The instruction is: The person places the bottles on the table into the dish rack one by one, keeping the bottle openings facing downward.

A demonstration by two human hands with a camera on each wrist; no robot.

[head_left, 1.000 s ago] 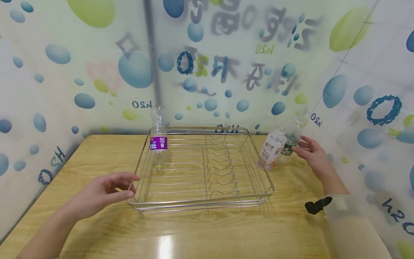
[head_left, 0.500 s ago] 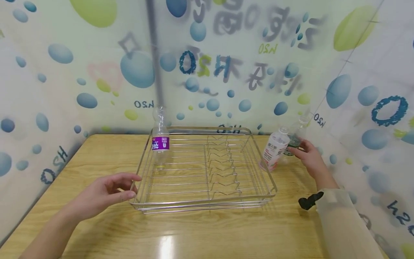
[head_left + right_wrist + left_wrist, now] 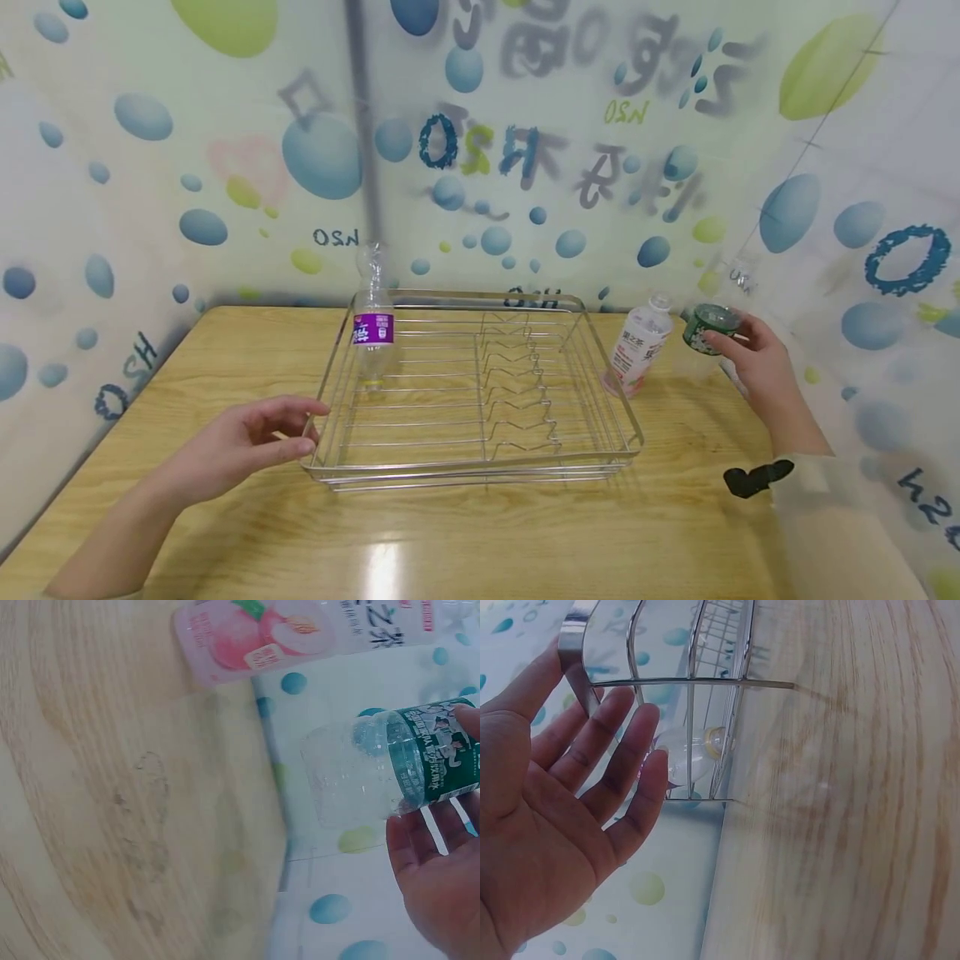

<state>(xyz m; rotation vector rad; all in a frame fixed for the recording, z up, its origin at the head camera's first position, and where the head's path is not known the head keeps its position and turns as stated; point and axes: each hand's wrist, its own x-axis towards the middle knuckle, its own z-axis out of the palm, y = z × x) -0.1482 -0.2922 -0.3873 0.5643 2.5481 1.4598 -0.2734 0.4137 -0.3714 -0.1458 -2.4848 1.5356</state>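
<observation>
My right hand (image 3: 761,362) grips a clear plastic bottle (image 3: 352,769) round its green label, thumb on one side and fingers on the other. The bottle is off the table, its base showing below the hand in the right wrist view. My left hand (image 3: 251,442) is at the near left corner of a metal wire dish rack (image 3: 450,467); its fingers are relaxed, with thumb and fingertips at the rim. A clear bottle with a purple label (image 3: 372,329) stands cap down inside the rack. An open white-and-pink peach drink bottle (image 3: 637,346) stands at the rack's right side.
The wooden table (image 3: 465,542) holds the rack and bottles. Bubble-patterned curtains (image 3: 495,183) close in its back and both sides. A row of zigzag wire dividers (image 3: 517,392) runs through the rack's right half.
My right hand has closed round the green-labelled bottle, lifted it and shifted it to the right, tilting it. The left hand, the rack and the other bottles stay put.
</observation>
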